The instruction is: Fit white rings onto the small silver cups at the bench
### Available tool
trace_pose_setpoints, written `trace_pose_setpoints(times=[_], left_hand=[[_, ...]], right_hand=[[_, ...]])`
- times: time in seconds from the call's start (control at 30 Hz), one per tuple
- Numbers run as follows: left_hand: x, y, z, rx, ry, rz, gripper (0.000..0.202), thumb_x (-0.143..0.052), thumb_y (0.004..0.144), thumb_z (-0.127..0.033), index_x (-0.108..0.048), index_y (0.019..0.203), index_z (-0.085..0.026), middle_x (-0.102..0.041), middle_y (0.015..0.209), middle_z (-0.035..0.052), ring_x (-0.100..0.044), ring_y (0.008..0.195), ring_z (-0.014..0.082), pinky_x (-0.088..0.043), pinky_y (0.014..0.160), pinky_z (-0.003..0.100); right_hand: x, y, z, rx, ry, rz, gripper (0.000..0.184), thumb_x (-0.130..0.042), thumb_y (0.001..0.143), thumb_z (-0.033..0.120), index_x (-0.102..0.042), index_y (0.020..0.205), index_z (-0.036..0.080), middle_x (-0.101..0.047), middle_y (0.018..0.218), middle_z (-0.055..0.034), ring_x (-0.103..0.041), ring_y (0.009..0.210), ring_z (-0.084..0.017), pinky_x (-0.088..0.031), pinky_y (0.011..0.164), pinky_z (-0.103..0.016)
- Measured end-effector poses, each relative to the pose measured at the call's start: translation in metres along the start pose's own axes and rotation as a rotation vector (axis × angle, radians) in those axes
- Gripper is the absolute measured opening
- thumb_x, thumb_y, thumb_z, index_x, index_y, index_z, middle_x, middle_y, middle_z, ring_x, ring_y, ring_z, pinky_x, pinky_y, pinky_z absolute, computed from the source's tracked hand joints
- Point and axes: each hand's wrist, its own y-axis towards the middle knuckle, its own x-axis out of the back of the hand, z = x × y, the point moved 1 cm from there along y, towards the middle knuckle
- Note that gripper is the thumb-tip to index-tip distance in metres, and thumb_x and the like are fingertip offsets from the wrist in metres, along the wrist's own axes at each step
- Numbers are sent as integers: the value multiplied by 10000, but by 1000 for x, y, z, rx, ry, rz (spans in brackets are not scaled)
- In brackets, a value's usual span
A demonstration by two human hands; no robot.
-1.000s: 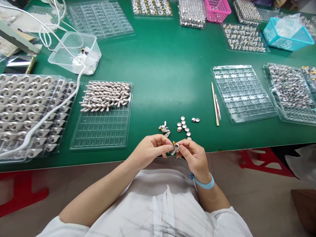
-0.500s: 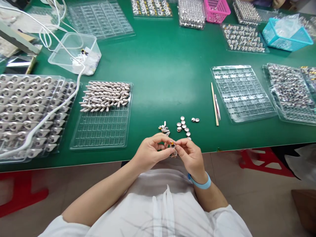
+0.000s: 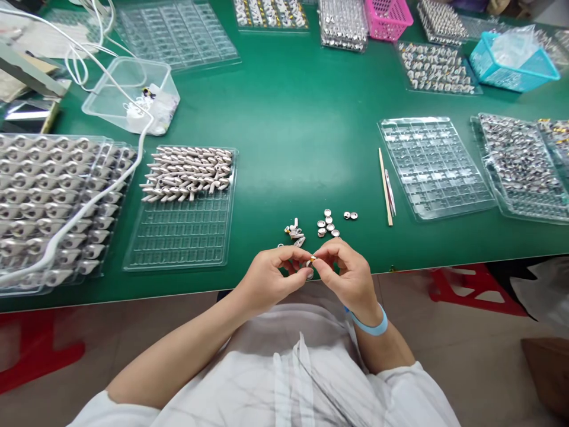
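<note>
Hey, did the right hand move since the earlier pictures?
Yes, a little. Against the round metal pieces on the green table, the right hand has shifted forward, now covering the spot where the nearest ones showed.

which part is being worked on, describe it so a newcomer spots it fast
Find the green table and look along its near edge, around the middle. There the left hand and right hand meet at a tiny pale piece with a yellow bit. Unlike the loose parts lying beyond, it is held in fingertips.
</note>
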Motion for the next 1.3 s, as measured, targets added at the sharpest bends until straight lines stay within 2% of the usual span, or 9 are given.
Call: trace_pose_setpoints(times=[0.3,0.47,0.6,0.73,0.9,0.97,1.07,1.2,1.3], left_hand=[[2,0,0,59,-49,-9,214,-640,830,-277,-695,987,-143,-733,877,66,-681,767,171,-538,695,263],[-1,1,4,-15,46,-93,135,-588,820,-210,-667,911,-149,-685,833,43,-630,728,144,-515,660,244],[-5,1,4,-74,98,-110,130,-588,818,-196,-684,895,-151,-684,800,33,-596,685,127,-497,630,229],[-5,2,1,-69,60,-139,159,-604,811,-197,-720,903,-139,-687,733,27,-595,644,118,-483,592,210],[-4,2,1,19,8,-125,180,-639,800,-238,-720,924,-135,-713,765,40,-633,678,133,-514,630,221],[-3,3,3,66,-28,-116,182,-671,788,-258,-706,920,-138,-723,797,45,-659,720,149,-533,663,234],[-1,4,7,158,-115,-73,211,-718,765,-294,-701,908,-140,-728,809,47,-674,728,158,-550,659,244],[4,7,9,289,-319,63,306,-769,729,-307,-718,972,-128,-743,827,56,-693,750,167,-579,668,255],[8,7,8,319,-407,113,325,-773,736,-301,-726,1003,-121,-754,848,61,-695,731,151,-586,702,258]], right_hand=[[0,-1,-4,-128,91,29,88,-639,900,288,-681,905,211,-661,813,-11,-613,678,-120,-507,594,-230],[-6,-4,-7,-258,271,25,107,-644,902,303,-689,913,207,-652,705,13,-604,614,-103,-508,559,-207],[-11,-9,-8,-273,351,-14,87,-646,907,296,-682,918,218,-641,717,18,-582,615,-94,-493,564,-203],[-12,-14,-7,-151,245,-37,67,-605,935,248,-666,944,222,-644,855,-7,-587,665,-101,-493,598,-228],[-7,-12,-7,223,-74,-25,163,-564,929,101,-636,1021,214,-648,919,-44,-609,830,-155,-509,719,-289],[-5,-10,-7,317,-142,-5,210,-552,925,68,-618,1063,212,-648,936,-56,-609,864,-165,-512,741,-303],[-2,-8,-7,347,-180,23,228,-541,927,50,-602,1080,207,-644,939,-62,-608,860,-165,-514,737,-305],[1,-7,-6,337,-193,27,214,-548,928,58,-597,1069,211,-647,924,-56,-612,847,-164,-517,739,-311],[1,-6,-5,343,-202,29,203,-546,931,68,-595,1061,216,-650,907,-51,-615,836,-165,-519,728,-312]])
